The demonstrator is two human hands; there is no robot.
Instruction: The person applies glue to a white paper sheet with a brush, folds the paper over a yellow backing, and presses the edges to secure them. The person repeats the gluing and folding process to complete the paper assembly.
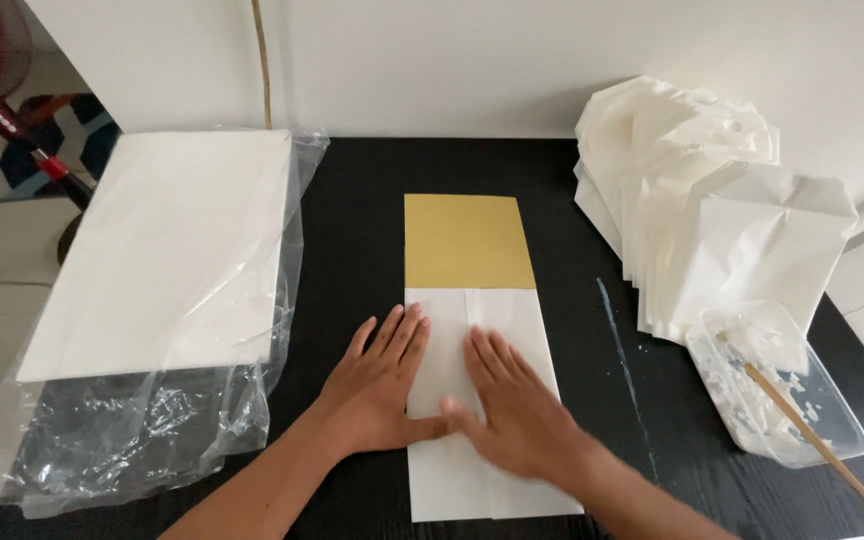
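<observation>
Long white paper sheet mid-table, long axis running away from the body, gold card at far end. Left hand and right hand flat, fingers spread, pressing it.

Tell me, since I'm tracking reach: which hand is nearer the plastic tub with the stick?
Right. The right hand lies on the white paper, closer to the tub; the left hand is farther away.
</observation>
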